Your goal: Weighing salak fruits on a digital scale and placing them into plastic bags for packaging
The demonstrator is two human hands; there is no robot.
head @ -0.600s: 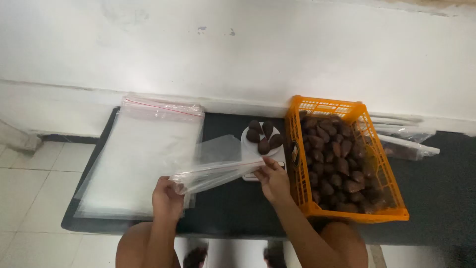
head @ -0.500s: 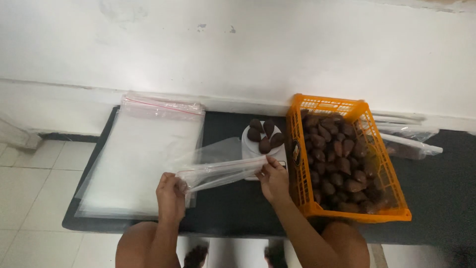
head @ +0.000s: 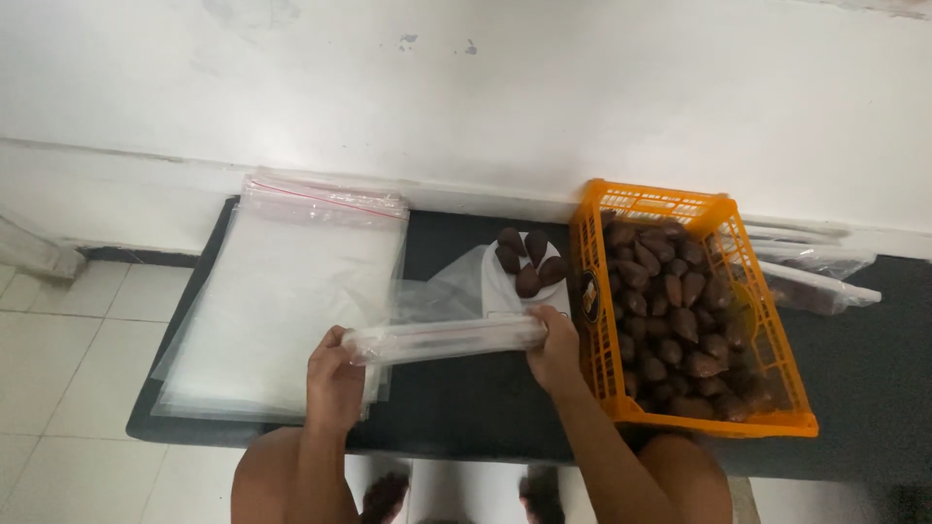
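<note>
Both hands, the left hand (head: 335,380) and right hand (head: 555,347), keep their fingers closed on the ends of a clear plastic bag (head: 442,338), now stretched flatter at mid-frame above the dark tabletop (head: 466,408), beside the orange crate (head: 714,422).

I see a black worktop (head: 466,408) across mid-frame: a stack of clear bags (head: 282,301) left, a small white scale (head: 515,291) with brown fruit centre, an orange crate (head: 680,320) right.
</note>
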